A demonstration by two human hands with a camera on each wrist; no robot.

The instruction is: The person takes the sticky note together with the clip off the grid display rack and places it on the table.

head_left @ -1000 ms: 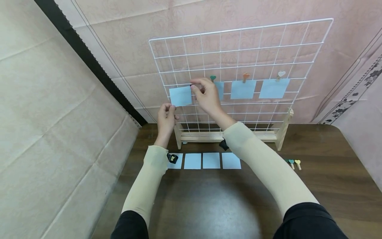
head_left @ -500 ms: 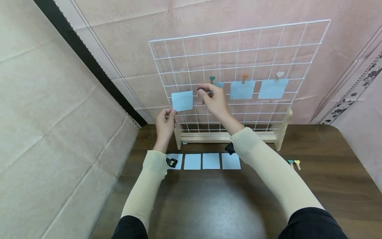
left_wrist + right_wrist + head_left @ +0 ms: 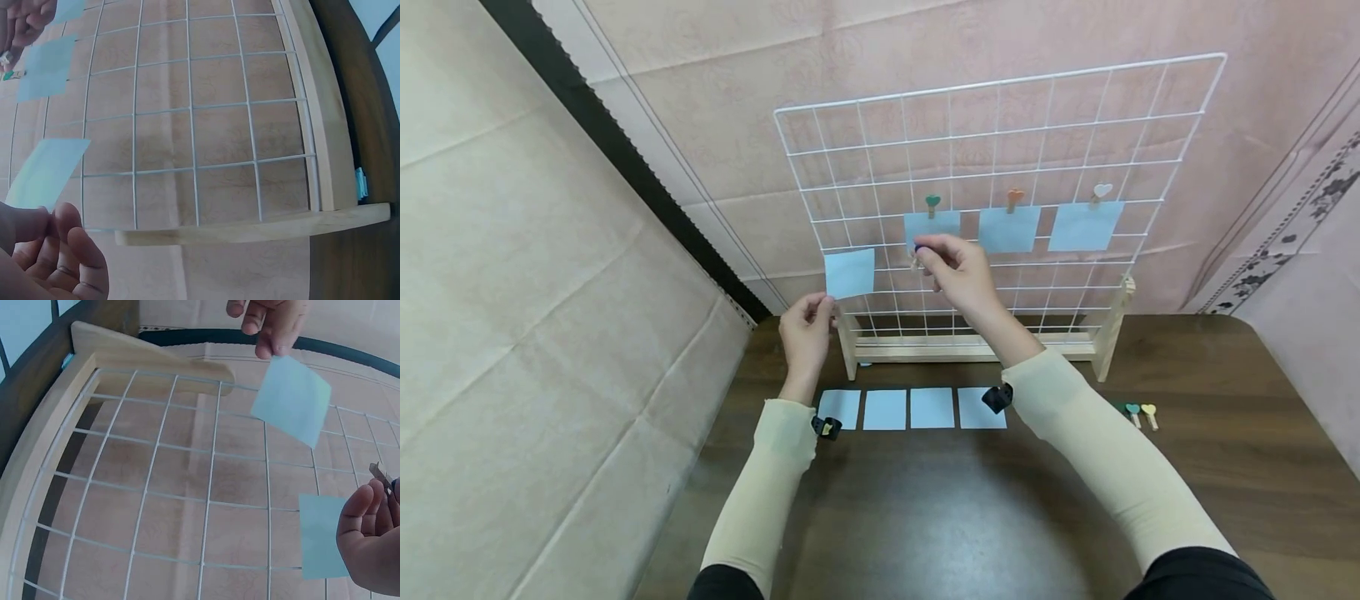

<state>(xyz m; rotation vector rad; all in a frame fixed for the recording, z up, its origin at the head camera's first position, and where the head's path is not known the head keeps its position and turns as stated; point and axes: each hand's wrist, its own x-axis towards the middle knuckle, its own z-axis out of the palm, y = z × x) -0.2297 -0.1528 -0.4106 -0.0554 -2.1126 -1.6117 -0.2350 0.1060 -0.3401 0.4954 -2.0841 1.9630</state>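
My left hand point(image 3: 805, 337) pinches a light blue paper card point(image 3: 850, 273) by its lower left corner, in front of the left part of a white wire grid point(image 3: 1000, 83). Between thumb and fingertips, my right hand point(image 3: 966, 279) holds a small clothespin point(image 3: 379, 473) with a dark blue head. That hand is to the right of the held card, apart from it, and overlaps the bottom of a hanging card point(image 3: 932, 223) in the head view. Green point(image 3: 932, 201), orange point(image 3: 1015, 197) and white point(image 3: 1102, 192) heart clothespins fasten three blue cards along one grid wire.
A wooden stand point(image 3: 940, 350) carries the grid on a brown table point(image 3: 910, 517). Several blue cards point(image 3: 885, 410) lie in a row before it. Small heart clothespins point(image 3: 1149, 415) lie on the right. A fabric-covered wall point(image 3: 550, 350) rises at the left.
Both hands have moved lower. The left carried the card down; the right drew away from the card's upper right corner, toward the right, with the clothespin still in its fingers.
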